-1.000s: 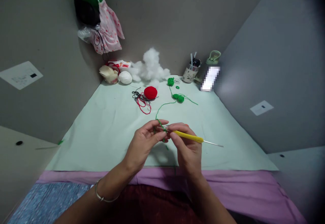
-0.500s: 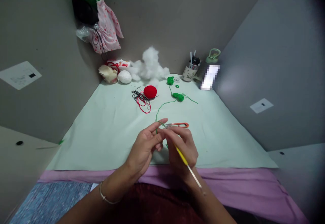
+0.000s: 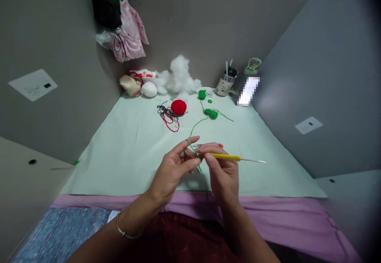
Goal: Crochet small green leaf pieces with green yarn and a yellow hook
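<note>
My left hand (image 3: 175,169) pinches a strand of green yarn (image 3: 195,128), which is looped over its forefinger and runs back across the table to a small green yarn piece (image 3: 210,113). My right hand (image 3: 223,171) grips a yellow-handled crochet hook (image 3: 229,157), held level with its metal end pointing right and its working tip at the yarn between both hands. Orange-handled snips (image 3: 219,146) lie on the table just behind my right hand, mostly hidden by it.
The pale green mat (image 3: 125,147) carries a red crocheted ball (image 3: 178,107) with red and black threads (image 3: 168,118), white stuffing (image 3: 178,80), a white ball (image 3: 149,89), a pen cup (image 3: 222,84) and a green bottle (image 3: 251,67). A pink bag (image 3: 127,36) hangs on the wall.
My right hand swung the crochet hook from pointing down toward my lap back to level, pointing right. The hand now covers most of the orange snips. The left hand keeps its pinch.
</note>
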`<state>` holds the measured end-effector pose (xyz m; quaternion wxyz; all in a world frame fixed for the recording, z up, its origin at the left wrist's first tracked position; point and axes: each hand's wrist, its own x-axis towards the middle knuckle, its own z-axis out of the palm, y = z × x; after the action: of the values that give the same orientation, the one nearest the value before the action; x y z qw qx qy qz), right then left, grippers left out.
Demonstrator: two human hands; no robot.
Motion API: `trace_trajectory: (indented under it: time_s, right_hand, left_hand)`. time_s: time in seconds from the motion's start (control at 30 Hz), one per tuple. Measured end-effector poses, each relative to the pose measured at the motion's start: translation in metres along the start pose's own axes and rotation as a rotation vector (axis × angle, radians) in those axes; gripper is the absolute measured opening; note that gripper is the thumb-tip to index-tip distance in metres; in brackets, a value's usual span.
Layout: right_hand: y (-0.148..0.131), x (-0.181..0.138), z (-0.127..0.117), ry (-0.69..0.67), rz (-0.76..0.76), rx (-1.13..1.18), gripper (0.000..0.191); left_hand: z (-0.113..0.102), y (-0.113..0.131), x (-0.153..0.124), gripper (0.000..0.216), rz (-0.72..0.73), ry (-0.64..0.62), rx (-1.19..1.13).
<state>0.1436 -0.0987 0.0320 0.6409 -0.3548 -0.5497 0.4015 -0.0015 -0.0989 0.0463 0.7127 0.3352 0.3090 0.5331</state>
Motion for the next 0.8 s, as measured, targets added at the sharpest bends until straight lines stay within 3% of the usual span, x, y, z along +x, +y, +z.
trace_trajectory:
  time_s: [0.33, 0.43, 0.53, 0.63, 0.7, 0.73, 0.8]
  right_hand:
    - [-0.003, -0.001, -0.001, -0.011, -0.089, -0.122, 0.017]
    - [-0.003, -0.004, 0.000, -0.048, -0.243, -0.303, 0.024]
    - [0.005, -0.009, 0.002, -0.058, -0.505, -0.594, 0.038]
    - [0.013, -0.015, 0.003, -0.022, -0.666, -0.758, 0.045]
    - [0.013, -0.015, 0.002, -0.004, -0.610, -0.684, 0.043]
    - [0.011, -0.014, 0.000, 0.050, -0.539, -0.588, 0.041]
    - [0.004, -0.010, -0.003, 0.029, -0.319, -0.368, 0.031]
  left_hand:
    - [-0.007, -0.004, 0.002, 0.038, -0.035, -0.021, 0.003]
    - [-0.002, -0.006, 0.002, 0.040, -0.033, 0.034, -0.036]
    - [0.003, -0.009, 0.001, 0.047, -0.026, 0.098, -0.084]
    - [0.004, -0.011, 0.001, 0.048, -0.087, 0.091, -0.161]
    - [0.002, -0.008, 0.002, 0.043, -0.178, 0.020, -0.241]
    - [-0.001, -0.006, 0.003, 0.040, -0.218, -0.015, -0.276]
    - [-0.005, 0.000, 0.005, 0.036, -0.246, -0.043, -0.312]
